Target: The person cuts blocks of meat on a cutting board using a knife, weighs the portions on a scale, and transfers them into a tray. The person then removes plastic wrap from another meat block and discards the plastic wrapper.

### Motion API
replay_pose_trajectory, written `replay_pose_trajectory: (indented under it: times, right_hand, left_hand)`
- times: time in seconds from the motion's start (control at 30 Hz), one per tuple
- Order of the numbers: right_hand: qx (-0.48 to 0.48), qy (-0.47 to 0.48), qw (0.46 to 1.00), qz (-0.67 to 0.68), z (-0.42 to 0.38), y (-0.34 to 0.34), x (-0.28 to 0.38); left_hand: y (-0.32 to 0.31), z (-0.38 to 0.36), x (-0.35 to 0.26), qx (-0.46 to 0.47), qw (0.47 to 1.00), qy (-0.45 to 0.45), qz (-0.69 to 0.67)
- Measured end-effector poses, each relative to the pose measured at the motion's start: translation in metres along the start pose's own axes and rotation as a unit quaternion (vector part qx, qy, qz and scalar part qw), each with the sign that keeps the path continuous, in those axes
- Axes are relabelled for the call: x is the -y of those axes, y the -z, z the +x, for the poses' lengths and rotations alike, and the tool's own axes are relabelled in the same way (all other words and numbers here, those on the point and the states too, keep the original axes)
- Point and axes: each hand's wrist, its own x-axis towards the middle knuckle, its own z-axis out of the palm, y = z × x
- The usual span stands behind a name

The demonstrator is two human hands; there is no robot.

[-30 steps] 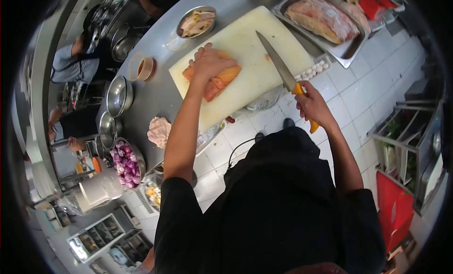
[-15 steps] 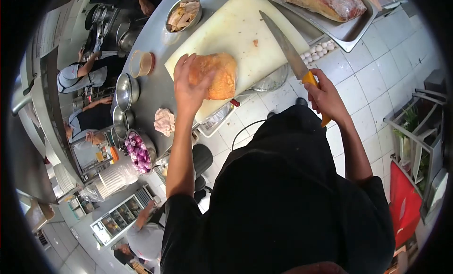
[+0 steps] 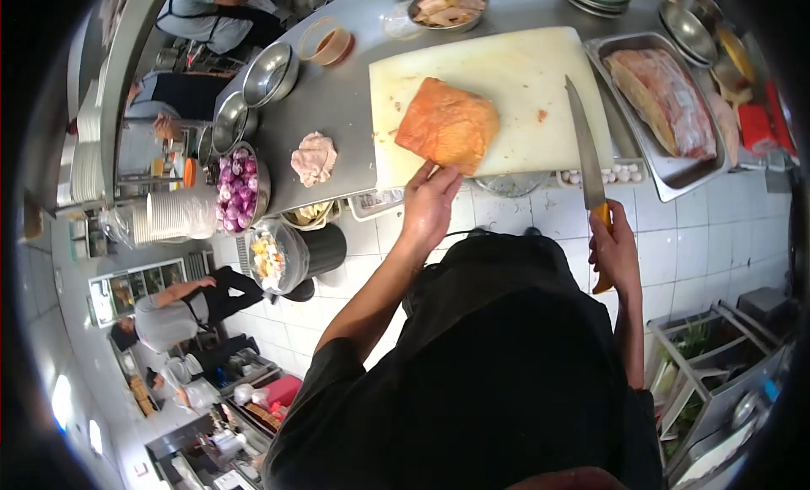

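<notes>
An orange-brown block of meat [image 3: 447, 126] lies on the white cutting board [image 3: 523, 60]. At its near edge my left hand [image 3: 430, 201] grips it, fingertips against the lower corner. My right hand [image 3: 614, 244] is closed round the yellow handle of a long knife [image 3: 586, 148]. The blade points away from me over the board's right side, apart from the meat. A few small scraps lie on the board.
Right of the board, a metal tray [image 3: 666, 176] holds a large wrapped piece of meat [image 3: 662, 98]. Left are a pale piece of meat [image 3: 314, 158], a bowl of purple onions [image 3: 237, 188] and metal bowls [image 3: 270, 74]. Meat pieces fill another bowl [image 3: 449, 5]. Co-workers [image 3: 173, 317] stand at left.
My left hand has moved from the top of the meat to its near edge. The meat now sits turned, with a broad orange face showing. My view has swung round; the knife stays in my right hand.
</notes>
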Motion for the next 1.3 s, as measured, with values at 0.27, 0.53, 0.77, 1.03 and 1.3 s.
replay_pose_trajectory:
  times: [0.27,0.53,0.77,1.03,1.3]
  right_hand:
    - [-0.090,0.063,0.982,-0.153,0.005,-0.026,0.009]
    - [-0.109,0.151,0.957,-0.222,-0.039,-0.087,0.062]
    - [-0.103,0.167,0.942,-0.271,-0.055,-0.144,0.103]
    - [-0.104,0.165,0.936,-0.294,-0.061,-0.157,0.102]
    - [-0.090,0.138,0.938,-0.306,-0.064,-0.160,0.111]
  left_hand:
    - [-0.026,0.020,0.020,0.077,0.991,0.015,-0.105]
    - [0.009,0.115,-0.062,0.073,0.756,-0.480,0.439]
    - [-0.001,0.196,-0.066,0.218,0.827,-0.230,0.465]
    - [0.011,0.190,-0.058,0.200,0.814,-0.294,0.460]
    - [0.021,0.203,-0.074,0.150,0.838,-0.310,0.424]
